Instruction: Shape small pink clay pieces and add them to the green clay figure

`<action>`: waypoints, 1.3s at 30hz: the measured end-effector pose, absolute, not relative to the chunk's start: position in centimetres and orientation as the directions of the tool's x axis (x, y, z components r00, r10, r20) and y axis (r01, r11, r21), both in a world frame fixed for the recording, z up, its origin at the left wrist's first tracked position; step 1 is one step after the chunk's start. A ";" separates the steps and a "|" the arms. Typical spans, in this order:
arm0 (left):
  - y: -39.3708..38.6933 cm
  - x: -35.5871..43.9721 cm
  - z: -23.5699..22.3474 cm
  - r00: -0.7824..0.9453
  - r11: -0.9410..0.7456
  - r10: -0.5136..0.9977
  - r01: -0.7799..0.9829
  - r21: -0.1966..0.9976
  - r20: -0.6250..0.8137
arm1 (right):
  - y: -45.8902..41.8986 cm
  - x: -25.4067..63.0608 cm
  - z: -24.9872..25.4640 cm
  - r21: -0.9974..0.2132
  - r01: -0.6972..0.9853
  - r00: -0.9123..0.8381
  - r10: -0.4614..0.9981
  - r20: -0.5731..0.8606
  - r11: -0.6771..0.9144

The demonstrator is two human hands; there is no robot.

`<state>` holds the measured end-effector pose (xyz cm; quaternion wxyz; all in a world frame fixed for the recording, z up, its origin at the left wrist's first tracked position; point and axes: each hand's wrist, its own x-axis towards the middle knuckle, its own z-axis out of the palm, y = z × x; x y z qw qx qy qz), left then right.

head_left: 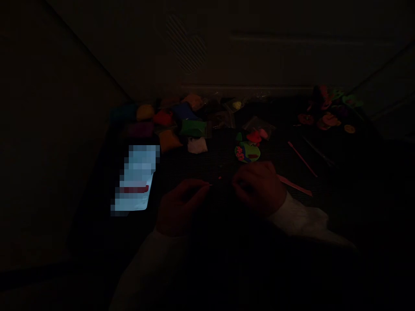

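Observation:
The light is very dim. My left hand (181,203) is closed in a pinch, and a thin pale tip pokes out from its fingertips. What it belongs to is too small to name. Across from it, my right hand (261,188) has its fingers curled together; anything inside them is hidden. A small red bit (219,177) lies on the dark table between the two hands. Just beyond my right hand sits a green round clay piece (251,152) with red, blue and brown shapes on it. A pink flat strip (296,185) extends from beside my right wrist.
At the left, a lit phone (147,201) has a blurred screen. Soft-clay packs in several colours, among them a green pack (193,128) and a white lump (197,145), line the back. Rightward lie a pink stick tool (302,159), a dark slim tool (319,151) and colourful clay pieces (329,120).

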<state>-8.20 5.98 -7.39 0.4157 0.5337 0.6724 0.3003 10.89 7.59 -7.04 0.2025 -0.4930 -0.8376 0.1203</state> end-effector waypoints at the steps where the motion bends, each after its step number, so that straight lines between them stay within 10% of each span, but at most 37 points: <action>1: 6.0 -8.2 -7.4 -0.090 0.253 0.967 0.450 0.856 -0.238 | 7.9 10.4 -7.2 -0.374 0.790 -0.446 0.874 0.194 0.486; 14: 5.6 -8.5 -7.4 -0.028 0.231 0.972 0.336 0.913 -0.235 | 9.1 8.2 -7.7 -0.177 0.841 -0.500 0.860 0.106 0.511; 39: 5.6 -7.9 -7.3 0.028 0.193 0.973 0.450 0.872 -0.229 | 7.9 8.8 -6.6 -0.308 0.669 -0.565 0.732 0.380 0.676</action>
